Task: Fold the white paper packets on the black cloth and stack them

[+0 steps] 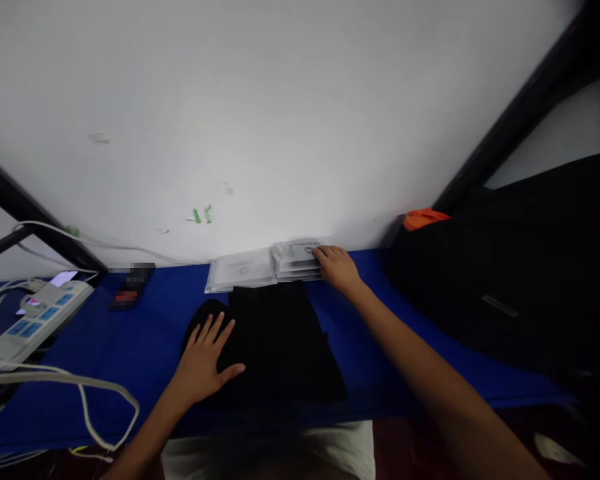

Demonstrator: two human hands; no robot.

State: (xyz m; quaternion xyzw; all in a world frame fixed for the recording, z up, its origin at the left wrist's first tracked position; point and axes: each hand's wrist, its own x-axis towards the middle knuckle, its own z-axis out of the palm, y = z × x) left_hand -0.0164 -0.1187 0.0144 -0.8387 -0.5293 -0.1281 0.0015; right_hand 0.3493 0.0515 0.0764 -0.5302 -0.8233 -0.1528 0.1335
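Cloth (pixel 285 347) lies under our spread left hand (pixel 203 367). Right hand (pixel 341 270) touches packets (pixel 294 253), pinch unclear; lifting calls for closed fingertips.

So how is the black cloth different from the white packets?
The black cloth is plain and dark, but the white packets have grey printing on them. The cloth covers a bigger patch, while each packet is smaller. The packets lie right by the wall; the cloth is nearer the person. Both are on the blue surface, with a hand at each.
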